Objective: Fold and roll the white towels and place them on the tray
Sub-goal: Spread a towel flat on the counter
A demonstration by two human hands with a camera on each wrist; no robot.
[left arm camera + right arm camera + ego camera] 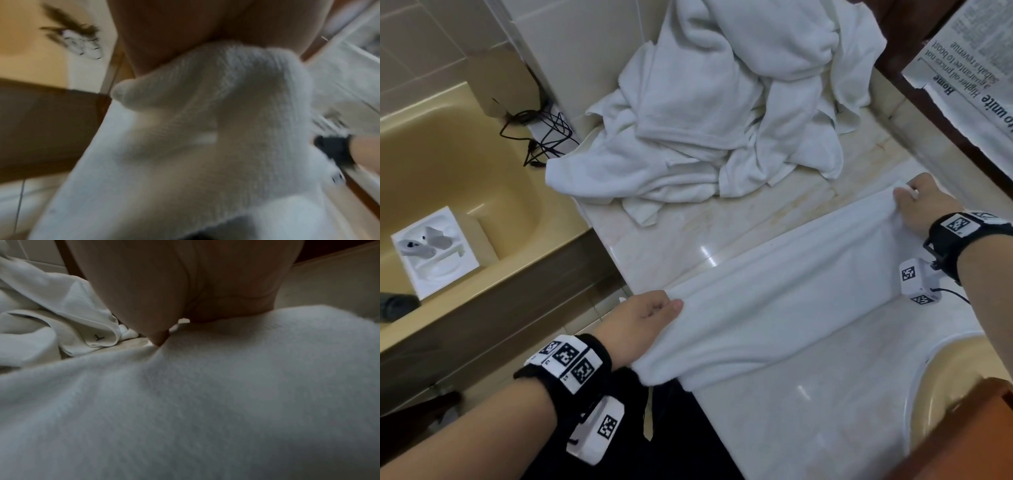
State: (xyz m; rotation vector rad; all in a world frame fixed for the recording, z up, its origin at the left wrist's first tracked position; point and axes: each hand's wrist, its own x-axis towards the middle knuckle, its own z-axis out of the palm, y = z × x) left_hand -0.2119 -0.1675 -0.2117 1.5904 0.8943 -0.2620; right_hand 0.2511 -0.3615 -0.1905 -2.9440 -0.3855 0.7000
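— Towel first: the white terry towel (784,291), folded into a long band, lies slantwise across the pale marble worktop (825,411), and its near-left end hangs past the worktop's edge. What could spoil this for us?

— That overhanging end, we think. If our left hand (640,325) lets go before the band sits fully on the stone, its weight may drag the fold open or slide it off. Uneven pulling between the two ends could also skew the edges, and the roll would come out crooked.

— And the heap of loose white towels (722,102) at the far side?

— Near the band but apart; a careless sweep could snag it.

— Our fingers?

— Left fingers (671,306) are curled closed, gripping the near-left end. Our right hand (924,209) pinches the far-right corner, fingers bent around the cloth, wrist low over it.

— The tray?

— We cannot make one out for certain.
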